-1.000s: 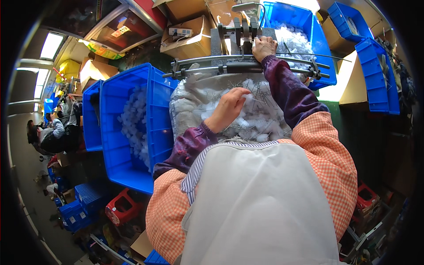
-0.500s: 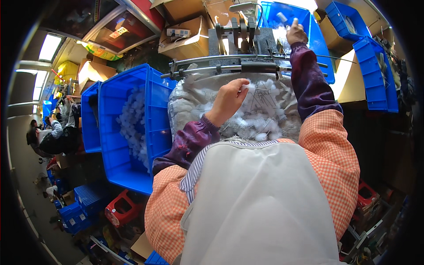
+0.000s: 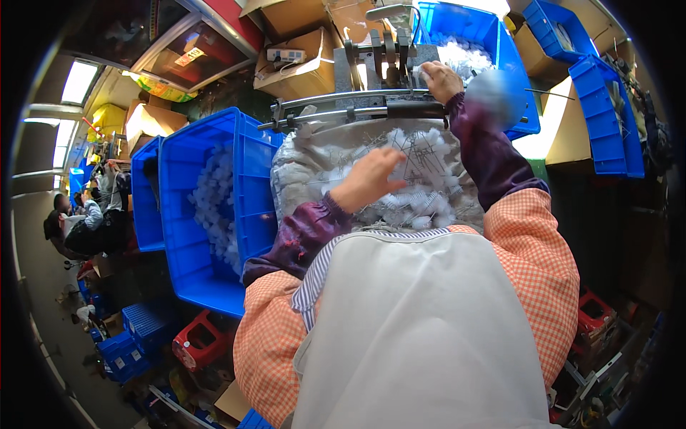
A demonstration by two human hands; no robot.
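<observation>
Over a grey cloth (image 3: 307,161) my left hand (image 3: 368,180) hovers, thumb and fingers apart, with nothing visible in it. Below and beside it lie many small white plastic pieces (image 3: 421,207) mixed with thin metal pins (image 3: 423,159). My right hand (image 3: 443,81) is at the right end of a dark metal bench machine (image 3: 389,61). Its fingers are curled together; what they hold, if anything, is too small to make out. Just beyond it, a blue bin (image 3: 511,71) contains more white pieces (image 3: 463,57).
A large blue bin (image 3: 250,171) with white pieces stands to my left. Metal rods (image 3: 336,114) cross between cloth and machine. Cardboard boxes (image 3: 304,68) sit at the far left, blue trays (image 3: 604,118) at the right. A red stool (image 3: 200,341) is at lower left; people (image 3: 86,218) are farther off.
My right hand has come back from over the far bin, leftward and nearer, to the machine; its fingers have curled. A white piece in the air there is gone. My left hand's fingers have spread.
</observation>
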